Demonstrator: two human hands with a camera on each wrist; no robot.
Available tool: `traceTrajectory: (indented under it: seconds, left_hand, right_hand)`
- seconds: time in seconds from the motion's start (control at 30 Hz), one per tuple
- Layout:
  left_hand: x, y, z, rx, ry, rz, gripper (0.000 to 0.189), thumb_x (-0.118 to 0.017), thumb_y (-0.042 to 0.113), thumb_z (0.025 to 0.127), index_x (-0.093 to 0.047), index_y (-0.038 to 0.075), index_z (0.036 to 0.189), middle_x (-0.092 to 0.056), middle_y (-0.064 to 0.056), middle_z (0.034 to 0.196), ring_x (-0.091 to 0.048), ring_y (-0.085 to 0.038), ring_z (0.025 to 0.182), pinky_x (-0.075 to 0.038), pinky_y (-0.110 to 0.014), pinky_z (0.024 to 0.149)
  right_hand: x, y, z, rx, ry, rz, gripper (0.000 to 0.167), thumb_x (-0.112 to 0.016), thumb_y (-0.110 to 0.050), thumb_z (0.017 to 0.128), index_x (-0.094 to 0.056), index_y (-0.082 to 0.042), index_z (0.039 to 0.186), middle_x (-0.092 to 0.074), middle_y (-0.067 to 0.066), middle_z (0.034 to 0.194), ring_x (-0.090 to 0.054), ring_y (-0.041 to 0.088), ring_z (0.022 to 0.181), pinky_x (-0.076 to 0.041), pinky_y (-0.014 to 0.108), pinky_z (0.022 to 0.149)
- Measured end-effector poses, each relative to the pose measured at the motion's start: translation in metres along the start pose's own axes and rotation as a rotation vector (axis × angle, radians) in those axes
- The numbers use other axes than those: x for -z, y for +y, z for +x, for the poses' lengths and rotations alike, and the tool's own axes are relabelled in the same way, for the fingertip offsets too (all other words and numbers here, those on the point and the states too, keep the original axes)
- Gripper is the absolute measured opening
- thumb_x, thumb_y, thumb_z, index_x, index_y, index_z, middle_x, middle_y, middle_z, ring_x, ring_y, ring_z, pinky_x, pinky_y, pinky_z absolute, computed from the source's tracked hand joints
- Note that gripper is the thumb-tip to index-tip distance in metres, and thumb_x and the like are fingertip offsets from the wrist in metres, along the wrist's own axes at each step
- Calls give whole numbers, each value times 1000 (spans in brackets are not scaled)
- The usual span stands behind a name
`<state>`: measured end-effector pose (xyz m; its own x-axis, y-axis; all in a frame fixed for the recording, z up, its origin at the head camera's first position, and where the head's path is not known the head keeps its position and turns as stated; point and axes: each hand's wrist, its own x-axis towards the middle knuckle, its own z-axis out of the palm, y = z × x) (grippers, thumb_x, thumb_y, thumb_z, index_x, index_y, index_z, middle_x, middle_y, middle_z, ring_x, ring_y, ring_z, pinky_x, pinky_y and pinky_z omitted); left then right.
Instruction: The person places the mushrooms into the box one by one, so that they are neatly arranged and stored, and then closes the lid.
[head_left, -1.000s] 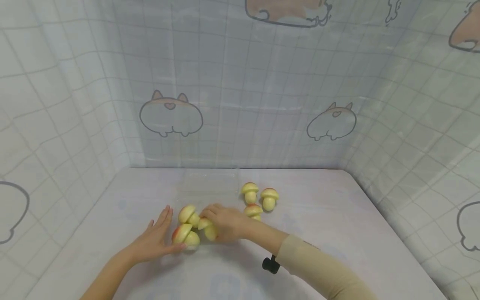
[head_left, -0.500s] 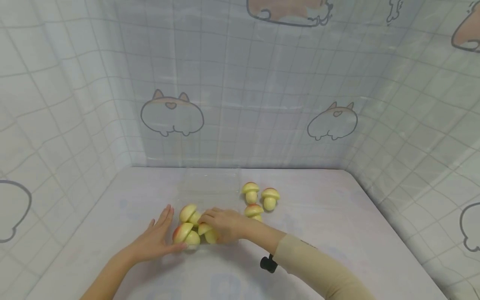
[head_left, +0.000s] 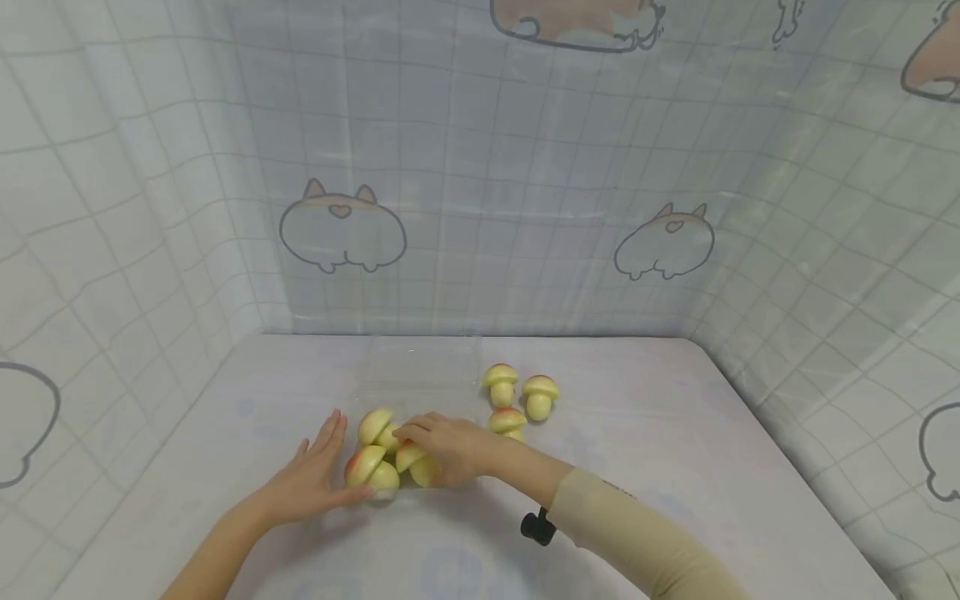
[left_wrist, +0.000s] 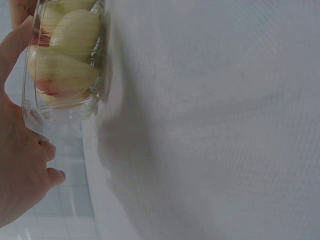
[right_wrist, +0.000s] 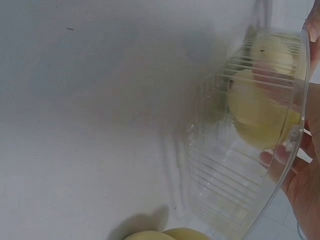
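A clear plastic box [left_wrist: 65,112] with its lid folded back [head_left: 423,362] holds several yellow mushrooms with reddish caps. One mushroom [head_left: 372,427] lies at the box's left, and another [head_left: 366,467] in its near left corner. My left hand [head_left: 307,487] rests at that corner, thumb along the near rim and straight fingers along the left side. My right hand [head_left: 453,447] reaches into the box, its curled fingers holding a third mushroom [head_left: 414,462]. In the right wrist view, fingertips [right_wrist: 267,157] show through the clear wall beside the mushroom [right_wrist: 255,110].
To the right of the box, on the pale cloth-covered table [head_left: 637,442], stand a mushroom [head_left: 500,385], a second mushroom [head_left: 539,398] and a third mushroom [head_left: 507,422], partly behind my right forearm. A gridded curtain [head_left: 480,208] with dog drawings closes off the back and sides.
My right hand has shifted very slightly to the left inside the box with its mushroom. The left hand and the mushrooms on the table stay where they were.
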<state>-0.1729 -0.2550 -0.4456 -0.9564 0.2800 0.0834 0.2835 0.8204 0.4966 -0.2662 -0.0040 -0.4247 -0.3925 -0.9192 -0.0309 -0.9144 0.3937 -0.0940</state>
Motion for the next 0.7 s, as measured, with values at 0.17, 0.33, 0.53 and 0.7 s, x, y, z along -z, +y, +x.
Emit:
traceTrajectory:
  seconds: [0.17,0.33,0.53,0.7]
  left_hand:
    - [1,-1,1,12,-16,-29,115,-71,53,80,-9,-17,146,-1,-35,153,-9,-51,139,-7,-72,105]
    - [3,-2,2,11,-25,-57,115,-71,53,80,-8,-17,146,-1,-36,153,-7,-52,139,-6,-73,104]
    - [4,-4,3,11,-23,-43,115,-72,53,80,-9,-17,146,-1,-36,153,-8,-52,139,-7,-73,104]
    - [4,-6,4,7,-20,-36,115,-72,53,79,-9,-17,145,-2,-36,153,-8,-52,139,-7,-72,104]
  right_hand:
    - [2,1,0,-26,-12,21,82,-81,-27,78,-35,-17,146,-40,-1,146,-37,14,134,-49,24,87]
    - [6,5,-5,-97,8,94,87,-81,-33,77,-32,-23,149,-37,-2,148,-37,12,134,-50,25,81]
    - [9,12,-18,-93,144,125,85,-78,-31,78,-31,-23,149,-39,1,147,-41,16,132,-51,30,86]
    - [13,19,-30,-142,241,157,85,-79,-35,80,-30,-25,149,-40,1,147,-57,14,107,-50,19,61]
